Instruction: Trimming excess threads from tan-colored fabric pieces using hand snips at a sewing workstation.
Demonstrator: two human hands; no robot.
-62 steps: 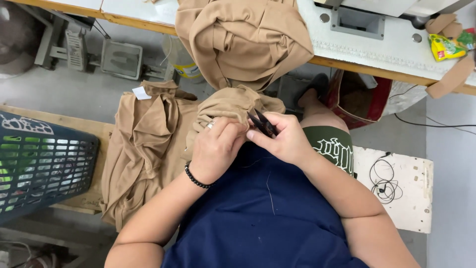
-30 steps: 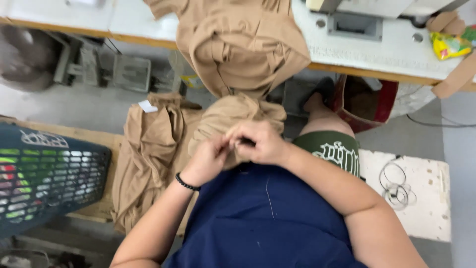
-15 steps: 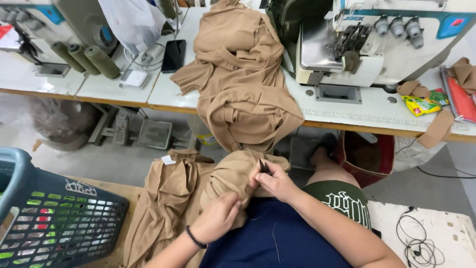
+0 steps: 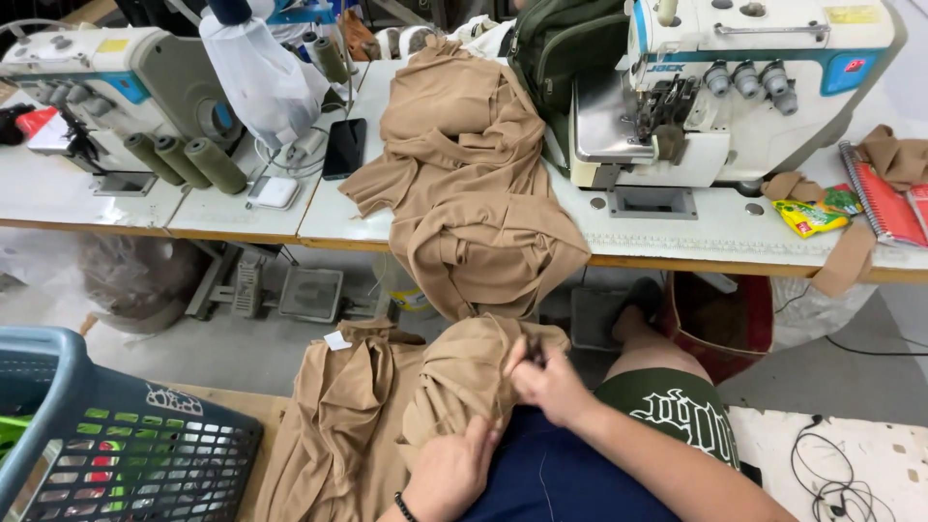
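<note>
A tan garment [image 4: 459, 372] lies bunched on my lap. My left hand [image 4: 452, 472] grips its lower fold, a black band on the wrist. My right hand [image 4: 546, 377] pinches the cloth near its top edge and seems to hold a small dark tool, too small to tell. More tan garments [image 4: 333, 435] are heaped to the left of my lap on a wooden bench. Another tan pile [image 4: 469, 179] hangs over the edge of the white sewing table [image 4: 677, 232].
A white overlock machine [image 4: 735, 87] stands at the back right, a second machine [image 4: 106, 77] at the back left beside green thread cones [image 4: 184, 159]. A black phone [image 4: 344, 148] lies on the table. A blue basket [image 4: 106, 449] sits at lower left. A red notebook [image 4: 884, 203] lies far right.
The camera has tilted up, so the table and machines come into view. Both hands stay on the tan garment; the left hand has slid lower, the right has lifted toward the top edge.
</note>
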